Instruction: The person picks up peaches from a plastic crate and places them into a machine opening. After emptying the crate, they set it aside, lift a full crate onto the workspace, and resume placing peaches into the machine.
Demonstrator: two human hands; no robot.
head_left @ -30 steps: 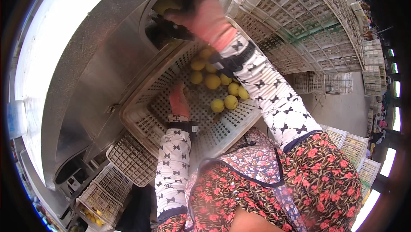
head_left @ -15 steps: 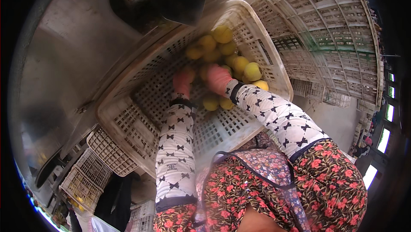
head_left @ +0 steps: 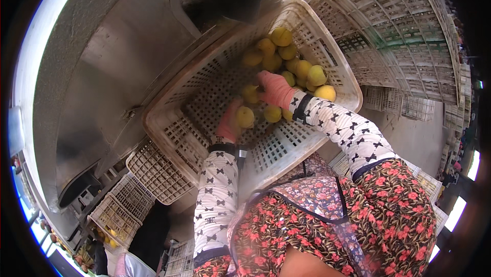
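A white plastic crate (head_left: pixel 279 146) with slotted walls stands tilted before me, and round yellow fruit (head_left: pixel 303 69) lie heaped toward its far right end. Pink gloves cover both hands, which reach down inside it. My left hand (head_left: pixel 228 122) is closed round one yellow fruit (head_left: pixel 245 117), which shows on its right side. My right hand (head_left: pixel 276 90) has its fingers curled against another fruit (head_left: pixel 250 94); the fingertips are partly hidden. Just below the right hand a greenish-yellow fruit (head_left: pixel 272 114) lies loose near the crate's near wall.
A metal machine panel (head_left: pixel 102 98) runs along the left, with a dark opening at the top. Large crates (head_left: pixel 394 31) stand stacked at the right. Lower left are more crates (head_left: pixel 158 172), one with yellow fruit inside. My floral apron (head_left: pixel 307 195) borders the crate's near side.
Both hands have risen from the fruit heap and shifted nearer, and a fruit now shows in the left hand. The whole view has moved slightly, placing the crate farther right.
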